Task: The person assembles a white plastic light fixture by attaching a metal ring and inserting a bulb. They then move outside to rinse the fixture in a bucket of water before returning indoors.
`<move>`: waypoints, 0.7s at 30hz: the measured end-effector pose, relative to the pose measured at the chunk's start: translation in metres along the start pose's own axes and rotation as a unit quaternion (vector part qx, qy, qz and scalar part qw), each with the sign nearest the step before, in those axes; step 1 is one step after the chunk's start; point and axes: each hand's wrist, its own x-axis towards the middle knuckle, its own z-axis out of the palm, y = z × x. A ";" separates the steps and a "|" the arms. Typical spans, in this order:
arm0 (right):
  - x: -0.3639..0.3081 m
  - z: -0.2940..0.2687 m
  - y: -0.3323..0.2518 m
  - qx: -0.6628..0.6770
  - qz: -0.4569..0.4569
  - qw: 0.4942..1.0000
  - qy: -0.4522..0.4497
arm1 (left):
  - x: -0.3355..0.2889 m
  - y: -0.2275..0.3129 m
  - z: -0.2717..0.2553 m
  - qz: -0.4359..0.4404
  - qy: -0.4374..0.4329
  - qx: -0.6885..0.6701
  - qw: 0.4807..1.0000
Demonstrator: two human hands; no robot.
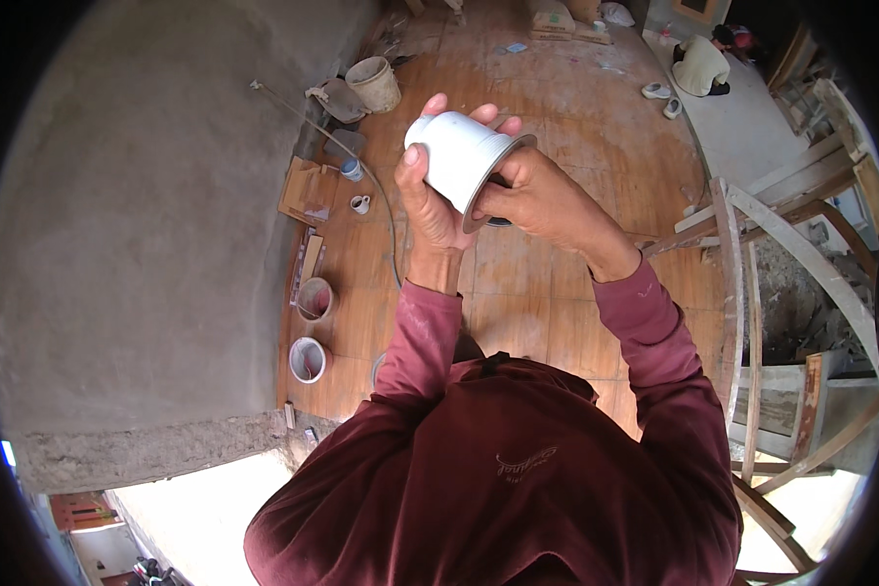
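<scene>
A white cup-shaped housing with a wide flared rim (456, 156), like that of a recessed downlight, is held up tilted in front of me. Its open end faces right, toward my right hand. My left hand (428, 200) is closed round the body, with the thumb on the near side and fingertips showing over the far side. Bent fingers of my right hand (547, 200) reach past the rim into the opening. Their tips are hidden inside, so whatever they pinch there cannot be seen.
Along the grey wall on the left stand a large dirty bucket (373, 86), a small blue-labelled tub (351, 170), a white cup (360, 204) and two paint buckets (309, 360). Curved wooden framing (732, 293) rises at right. Another person (701, 66) crouches far right; sacks (554, 20) lie at the back.
</scene>
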 end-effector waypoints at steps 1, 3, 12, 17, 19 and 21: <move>-0.004 0.005 -0.002 -0.051 -0.066 0.996 0.044 | 0.007 0.003 -0.016 -0.004 0.011 0.027 1.000; -0.020 0.010 -0.013 -0.213 -0.169 0.955 0.115 | 0.015 0.001 -0.032 -0.047 0.100 -0.027 0.994; -0.019 -0.015 -0.015 -0.623 -0.237 0.730 0.155 | 0.015 -0.010 -0.025 -0.171 0.194 -0.016 0.966; 0.005 -0.008 0.003 -0.675 -0.165 0.713 0.090 | 0.033 -0.018 -0.077 -0.226 -0.042 -0.080 0.970; 0.006 -0.008 0.009 -0.667 -0.132 0.728 0.089 | 0.023 -0.019 -0.049 -0.165 0.060 0.001 0.984; 0.002 -0.008 0.011 -0.629 -0.146 0.756 0.104 | 0.013 -0.029 -0.004 -0.084 0.212 0.068 0.971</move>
